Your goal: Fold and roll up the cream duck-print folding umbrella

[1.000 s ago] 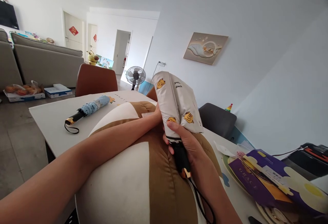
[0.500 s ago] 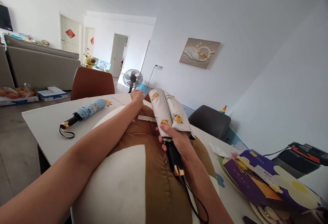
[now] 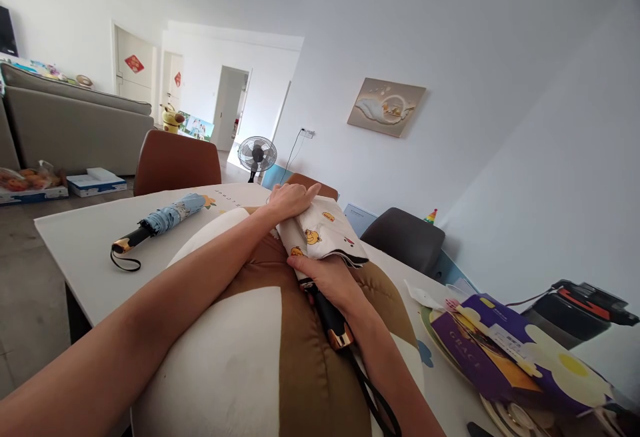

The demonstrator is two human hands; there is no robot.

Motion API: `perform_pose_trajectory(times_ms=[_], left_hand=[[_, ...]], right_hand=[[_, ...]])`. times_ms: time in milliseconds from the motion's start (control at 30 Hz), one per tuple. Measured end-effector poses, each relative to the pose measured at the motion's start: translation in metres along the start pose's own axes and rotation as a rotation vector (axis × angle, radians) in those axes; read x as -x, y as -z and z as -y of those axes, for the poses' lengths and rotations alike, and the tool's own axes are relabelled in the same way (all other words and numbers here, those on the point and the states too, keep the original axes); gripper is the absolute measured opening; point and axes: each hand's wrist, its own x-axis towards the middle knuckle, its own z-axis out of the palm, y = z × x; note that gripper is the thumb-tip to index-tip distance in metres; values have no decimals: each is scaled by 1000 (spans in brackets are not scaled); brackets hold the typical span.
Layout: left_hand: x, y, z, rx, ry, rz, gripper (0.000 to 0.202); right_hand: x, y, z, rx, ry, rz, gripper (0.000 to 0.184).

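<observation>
A white folding umbrella (image 3: 325, 233) printed with yellow ducks lies tilted over a big brown-and-white cushion (image 3: 260, 350). My right hand (image 3: 325, 277) is closed around it where the canopy meets the black handle (image 3: 333, 320), whose gold end and black wrist strap trail toward me. My left hand (image 3: 291, 199) rests flat on the far end of the canopy, fingers stretched out. A second, light blue folded umbrella (image 3: 160, 218) with a black handle lies apart on the white table (image 3: 80, 243) at the left.
A purple flower-print bag (image 3: 505, 357) sits on a plate at the right, with a black device (image 3: 575, 307) behind it. Brown chairs (image 3: 175, 163) and a dark chair (image 3: 405, 237) ring the table. A sofa, boxes and a standing fan (image 3: 257, 155) lie beyond.
The duck umbrella has been tipped from nearly upright down onto the cushion. My left hand left its base, reached forward, and now lies flat on the far end of the canopy.
</observation>
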Motion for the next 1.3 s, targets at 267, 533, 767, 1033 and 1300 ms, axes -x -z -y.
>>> perform_pose_trajectory(times_ms=[267,533,767,1033,1300], left_hand=[[4,-10,1,-178,15,-139,39],[24,-27,-24,203,109,-229,59],[44,-37,-37,832,420,128,39],[35,-35,-31,1268,560,97,21],[35,-35,-27,1206,518,80,28]], right_hand=[[-5,-1,0,-84,-62,-86,44],[-4,6,3,-172,66,-312,40],[-9,17,-5,-51,216,-391,43],[-7,10,5,-446,127,-319,50],[6,6,23,-610,-175,-29,29]])
